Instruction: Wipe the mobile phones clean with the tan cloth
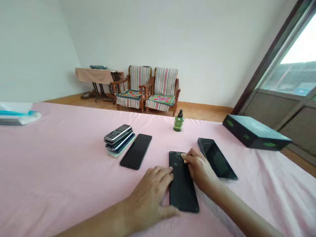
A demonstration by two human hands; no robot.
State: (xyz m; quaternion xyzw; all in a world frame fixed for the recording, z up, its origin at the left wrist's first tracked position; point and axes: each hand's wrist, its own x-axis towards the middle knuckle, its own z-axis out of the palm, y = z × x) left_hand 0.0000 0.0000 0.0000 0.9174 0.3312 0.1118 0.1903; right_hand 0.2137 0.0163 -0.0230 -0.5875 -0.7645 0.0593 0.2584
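Note:
A black smartphone [183,187] lies flat, screen up, with whitish spots near its top end. My left hand [154,194] holds it by the left edge, fingers bent against the side and thumb stretched to the lower part. My right hand [201,169] pinches a small yellowish piece [184,158], perhaps cloth, and presses it on the upper right of the screen. To the left lies another black phone [136,151], beside a stack of keypad phones and other phones [119,140]. Right of my right hand are dark phones [217,158], apparently one on another.
A green spray bottle [178,121] stands near the far edge of the pink cloth [61,164]. At the right sits a black box [254,131] with a grey top. Papers or books [18,117] lie far left. Two wooden armchairs [161,89] stand beyond.

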